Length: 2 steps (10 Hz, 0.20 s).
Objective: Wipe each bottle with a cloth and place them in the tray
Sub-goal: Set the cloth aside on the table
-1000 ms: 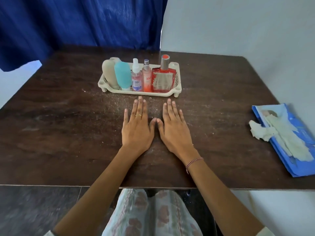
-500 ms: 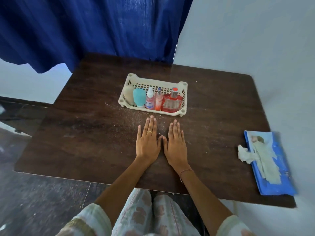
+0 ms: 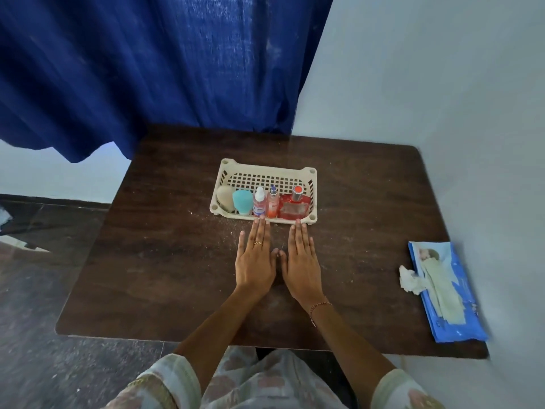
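5 bottles (image 3: 293, 206) in tray (image 3: 265, 168) (labels illegible), hands (image 3: 256, 262) (image 3: 300, 264) flat on tbl (image 3: 165, 261).

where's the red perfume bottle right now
In the head view the red bottle stands at the right end of the row inside the cream tray, beside the slim pink bottle and just beyond the right hand.

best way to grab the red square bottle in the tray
Probably from above: the red bottle stands upright at the right end of the tray, boxed in by the near wall and the pink bottle. Pinch its neck below the cap, which stands free.
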{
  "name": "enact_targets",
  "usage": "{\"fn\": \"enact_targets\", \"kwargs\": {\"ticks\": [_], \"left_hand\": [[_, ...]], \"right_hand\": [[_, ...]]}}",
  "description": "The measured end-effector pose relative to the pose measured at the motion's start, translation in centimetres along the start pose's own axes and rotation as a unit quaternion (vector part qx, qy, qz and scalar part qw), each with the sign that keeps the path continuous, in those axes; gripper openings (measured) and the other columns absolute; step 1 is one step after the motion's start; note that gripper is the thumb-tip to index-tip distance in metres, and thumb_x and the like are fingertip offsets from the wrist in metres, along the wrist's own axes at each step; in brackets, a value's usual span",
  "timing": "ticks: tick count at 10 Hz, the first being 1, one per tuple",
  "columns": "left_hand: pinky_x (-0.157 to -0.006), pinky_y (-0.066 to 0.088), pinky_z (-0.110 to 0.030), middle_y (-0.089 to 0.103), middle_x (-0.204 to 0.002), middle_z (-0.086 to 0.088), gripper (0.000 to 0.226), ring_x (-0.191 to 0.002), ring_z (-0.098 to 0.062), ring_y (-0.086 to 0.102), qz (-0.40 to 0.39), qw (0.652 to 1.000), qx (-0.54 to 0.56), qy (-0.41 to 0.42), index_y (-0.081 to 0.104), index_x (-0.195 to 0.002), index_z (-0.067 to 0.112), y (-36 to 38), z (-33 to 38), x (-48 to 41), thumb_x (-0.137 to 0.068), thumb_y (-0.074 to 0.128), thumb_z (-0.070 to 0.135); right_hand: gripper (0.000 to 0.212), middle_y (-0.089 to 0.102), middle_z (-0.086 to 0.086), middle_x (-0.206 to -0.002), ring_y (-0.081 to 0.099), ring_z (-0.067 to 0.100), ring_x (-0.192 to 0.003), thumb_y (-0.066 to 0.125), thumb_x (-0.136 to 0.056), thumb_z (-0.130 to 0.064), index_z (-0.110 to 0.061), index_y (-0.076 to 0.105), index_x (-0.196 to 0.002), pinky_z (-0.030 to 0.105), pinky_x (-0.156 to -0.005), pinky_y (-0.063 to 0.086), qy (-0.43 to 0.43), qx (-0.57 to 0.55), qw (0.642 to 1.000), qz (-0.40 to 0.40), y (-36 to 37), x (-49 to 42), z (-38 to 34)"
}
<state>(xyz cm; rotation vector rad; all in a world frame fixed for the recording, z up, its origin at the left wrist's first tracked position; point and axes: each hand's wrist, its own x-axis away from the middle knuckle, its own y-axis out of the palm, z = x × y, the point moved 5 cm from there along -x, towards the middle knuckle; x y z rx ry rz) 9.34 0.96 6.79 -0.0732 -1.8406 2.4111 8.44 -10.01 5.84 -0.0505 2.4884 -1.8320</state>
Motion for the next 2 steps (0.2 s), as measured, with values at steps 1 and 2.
{"fn": "enact_targets", "kwargs": {"ticks": [1,2], "left_hand": [[-0.118,-0.01,-0.036,-0.01,-0.158,-0.002,0.059,-0.143,-0.012,-0.016,0.007,1.0,0.001,0.029,-0.011,-0.146,0.013,-0.8,0.0,-0.7,-0.101,0.018,0.037],[-0.118,-0.005,-0.036,0.002,-0.159,-0.004,0.059,-0.145,-0.014,-0.007,0.031,0.998,0.016,0.046,-0.004,-0.147,0.011,-1.8,0.1,-0.9,-0.097,0.01,0.039]], "right_hand": [[0.059,0.001,0.008,-0.157,-0.002,0.017,-0.145,0.022,-0.099,-0.035,-0.006,0.003,-0.148,0.034,-0.116,0.003,0.003,0.008,1.0,0.029,-1.4,-0.5,-0.3],[0.058,0.006,0.01,-0.157,0.0,0.017,-0.145,0.023,-0.1,-0.033,-0.006,0.007,-0.148,0.035,-0.117,0.006,0.012,0.015,0.998,0.061,-3.1,-0.8,0.1]]}}
